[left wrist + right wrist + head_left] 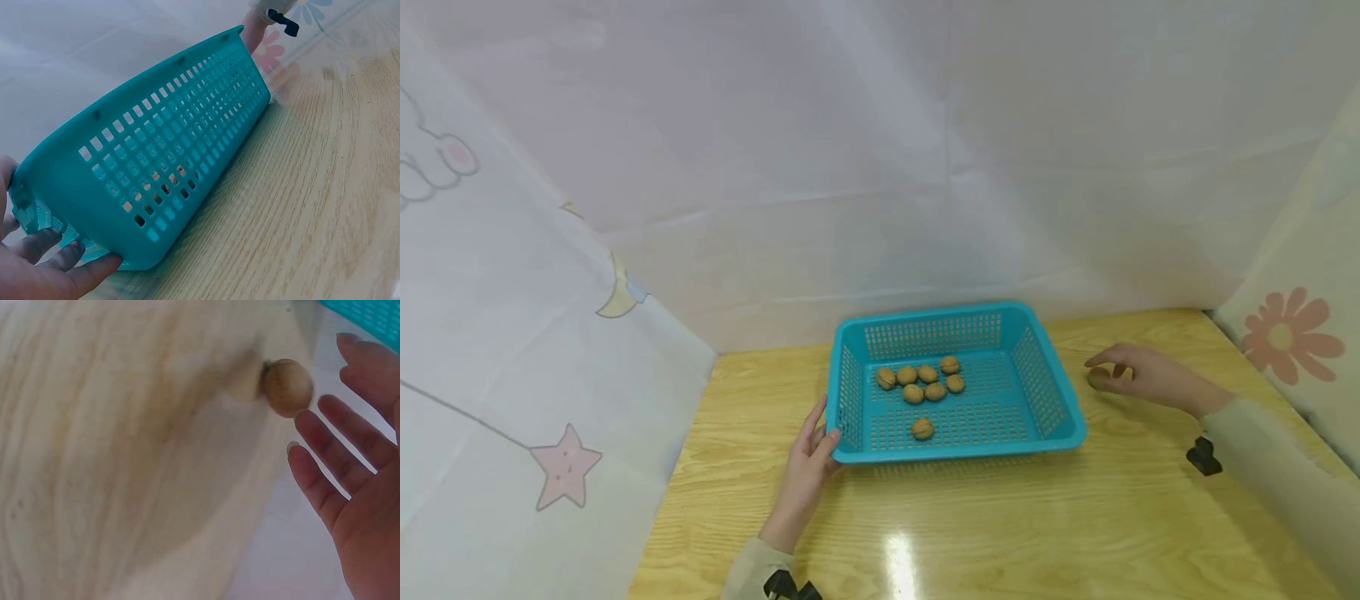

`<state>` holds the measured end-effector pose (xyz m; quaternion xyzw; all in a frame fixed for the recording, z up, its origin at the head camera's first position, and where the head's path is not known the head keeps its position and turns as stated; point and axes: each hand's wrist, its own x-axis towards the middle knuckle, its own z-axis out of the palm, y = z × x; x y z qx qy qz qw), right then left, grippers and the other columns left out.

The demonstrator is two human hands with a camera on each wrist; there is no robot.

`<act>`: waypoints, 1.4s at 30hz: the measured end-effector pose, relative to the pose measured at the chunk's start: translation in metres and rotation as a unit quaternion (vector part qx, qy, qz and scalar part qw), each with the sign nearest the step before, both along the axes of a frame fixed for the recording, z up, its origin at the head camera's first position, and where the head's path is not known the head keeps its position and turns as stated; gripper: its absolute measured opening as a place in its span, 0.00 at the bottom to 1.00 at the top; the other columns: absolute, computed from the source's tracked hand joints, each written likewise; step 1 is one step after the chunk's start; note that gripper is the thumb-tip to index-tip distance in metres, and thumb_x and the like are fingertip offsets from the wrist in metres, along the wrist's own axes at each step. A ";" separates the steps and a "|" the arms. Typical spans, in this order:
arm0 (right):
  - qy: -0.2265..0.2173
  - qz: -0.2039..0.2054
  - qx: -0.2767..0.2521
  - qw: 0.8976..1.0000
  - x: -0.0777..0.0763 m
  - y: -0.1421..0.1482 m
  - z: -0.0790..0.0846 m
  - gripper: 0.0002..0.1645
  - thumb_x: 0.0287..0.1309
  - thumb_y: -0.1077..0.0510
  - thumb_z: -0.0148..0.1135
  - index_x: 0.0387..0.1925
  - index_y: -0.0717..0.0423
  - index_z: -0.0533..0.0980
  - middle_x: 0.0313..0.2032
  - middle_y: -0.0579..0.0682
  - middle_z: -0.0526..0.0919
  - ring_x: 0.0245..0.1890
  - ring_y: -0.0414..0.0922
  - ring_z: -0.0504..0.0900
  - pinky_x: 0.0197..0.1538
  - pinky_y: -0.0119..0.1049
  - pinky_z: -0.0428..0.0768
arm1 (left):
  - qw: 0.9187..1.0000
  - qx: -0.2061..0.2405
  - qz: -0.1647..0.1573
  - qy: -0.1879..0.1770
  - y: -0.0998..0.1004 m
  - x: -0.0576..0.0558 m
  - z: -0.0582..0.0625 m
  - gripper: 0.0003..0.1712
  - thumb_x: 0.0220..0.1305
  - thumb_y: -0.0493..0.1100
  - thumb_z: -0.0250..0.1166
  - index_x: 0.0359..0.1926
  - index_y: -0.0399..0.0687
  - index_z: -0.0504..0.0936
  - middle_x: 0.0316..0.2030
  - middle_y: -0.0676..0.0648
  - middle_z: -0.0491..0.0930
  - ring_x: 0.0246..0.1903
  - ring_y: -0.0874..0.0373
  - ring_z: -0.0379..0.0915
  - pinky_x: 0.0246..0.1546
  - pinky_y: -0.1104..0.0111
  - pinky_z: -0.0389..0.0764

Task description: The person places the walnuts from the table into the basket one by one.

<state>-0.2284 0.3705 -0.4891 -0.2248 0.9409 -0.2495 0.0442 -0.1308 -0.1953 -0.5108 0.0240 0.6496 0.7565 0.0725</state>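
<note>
A blue plastic basket [958, 455] with perforated sides sits on the table, several walnuts [935, 392] on its bottom. My left hand [806, 471] grips its near left corner, thumb over the rim and the other fingers along the outside. In the left wrist view, those fingers [94, 273] spread against the basket's end wall [69, 169]. To the right of the basket, my right hand [1157, 382] reaches over a single walnut [289, 387]. Its fingers are parted and relaxed, fingertips right by the shell, with no grip around it.
The wooden table [992, 533] runs to a pale cloth wall [865, 167] just behind the basket. More printed cloth hangs at the left and right, with a star [569, 468] and a flower [1288, 336]. Black clips [1205, 457] sit on both sleeves.
</note>
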 end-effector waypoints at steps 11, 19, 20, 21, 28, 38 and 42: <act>-0.009 0.012 -0.042 0.999 -0.005 0.006 -0.027 0.23 0.66 0.61 0.70 0.60 0.65 0.78 0.49 0.55 0.82 0.38 0.35 0.78 0.37 0.34 0.80 | 1.000 0.002 0.000 -0.008 0.001 -0.001 -0.005 0.40 0.81 0.46 0.57 0.84 0.56 0.49 0.75 0.31 0.62 0.69 0.33 0.67 0.61 0.49 0.80; -0.034 -0.006 -0.035 0.999 -0.006 0.000 -0.024 0.23 0.69 0.57 0.69 0.61 0.63 0.78 0.49 0.52 0.84 0.39 0.37 0.78 0.37 0.34 0.80 | 1.000 0.001 0.001 -0.006 0.001 0.000 -0.002 0.40 0.81 0.45 0.56 0.85 0.55 0.48 0.75 0.31 0.62 0.70 0.32 0.66 0.61 0.48 0.79; -0.034 -0.007 -0.035 0.999 -0.006 0.000 -0.023 0.24 0.69 0.57 0.69 0.62 0.63 0.78 0.50 0.53 0.84 0.40 0.38 0.78 0.37 0.34 0.80 | 1.000 0.001 0.001 -0.006 0.001 0.000 -0.002 0.40 0.81 0.45 0.56 0.85 0.55 0.48 0.75 0.31 0.62 0.70 0.32 0.66 0.61 0.48 0.79; -0.031 -0.008 -0.034 0.999 -0.005 0.000 -0.021 0.24 0.69 0.57 0.69 0.62 0.63 0.77 0.51 0.54 0.84 0.41 0.38 0.79 0.38 0.34 0.81 | 1.000 0.001 0.000 -0.007 0.001 0.000 -0.002 0.40 0.81 0.45 0.56 0.85 0.55 0.47 0.75 0.31 0.62 0.70 0.32 0.66 0.61 0.48 0.79; 0.010 -0.004 -0.034 0.999 0.000 -0.008 0.002 0.24 0.68 0.57 0.70 0.62 0.61 0.78 0.56 0.58 0.84 0.42 0.38 0.80 0.39 0.34 0.82 | 1.000 0.004 0.002 -0.008 0.001 0.000 -0.001 0.40 0.81 0.45 0.57 0.84 0.55 0.48 0.75 0.30 0.62 0.69 0.32 0.67 0.61 0.50 0.80; 0.030 0.002 -0.052 0.998 0.009 -0.033 0.054 0.23 0.69 0.55 0.69 0.61 0.56 0.79 0.53 0.52 0.85 0.44 0.39 0.80 0.41 0.34 0.81 | 1.000 0.004 -0.002 -0.002 -0.001 0.001 0.000 0.39 0.81 0.45 0.57 0.84 0.56 0.50 0.75 0.31 0.63 0.69 0.32 0.67 0.59 0.53 0.82; 0.034 0.004 -0.054 0.998 0.006 -0.044 0.078 0.23 0.69 0.54 0.69 0.62 0.53 0.79 0.53 0.48 0.84 0.44 0.37 0.79 0.43 0.34 0.81 | 1.000 0.003 -0.005 -0.001 -0.001 0.002 0.000 0.39 0.81 0.46 0.57 0.84 0.57 0.50 0.75 0.31 0.63 0.69 0.32 0.67 0.60 0.52 0.81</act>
